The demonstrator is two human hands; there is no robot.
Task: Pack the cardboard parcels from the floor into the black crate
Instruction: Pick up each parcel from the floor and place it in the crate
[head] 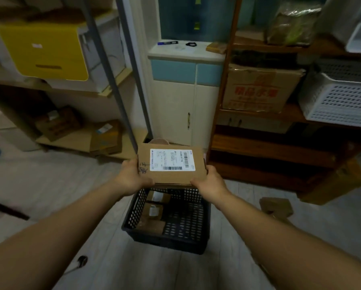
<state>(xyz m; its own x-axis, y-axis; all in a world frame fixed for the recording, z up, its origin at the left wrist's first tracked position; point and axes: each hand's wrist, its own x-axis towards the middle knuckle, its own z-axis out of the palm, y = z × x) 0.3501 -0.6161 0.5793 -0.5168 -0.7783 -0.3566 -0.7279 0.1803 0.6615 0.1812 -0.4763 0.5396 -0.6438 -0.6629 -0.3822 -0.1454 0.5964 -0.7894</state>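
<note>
Both hands, left hand [131,178] and right hand [209,183], clasped a flat brown cardboard parcel with a white label [171,165], fingers pressed to its sides, above the black perforated plastic crate [185,222] at lower centre. The crate already held several parcels; one small brown cardboard parcel [276,207] lay on the floor at right.

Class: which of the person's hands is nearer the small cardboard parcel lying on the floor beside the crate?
Right. The right hand grips the held parcel's right edge, on the floor parcel's side; the left hand grips the opposite edge, farther away.

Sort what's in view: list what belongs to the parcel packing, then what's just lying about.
Job:
- parcel, held by left hand and right hand
- black crate, parcels already inside
- floor parcel, right of the crate

Lying about:
- yellow box
- printed carton
- white basket
- cabinet
</note>
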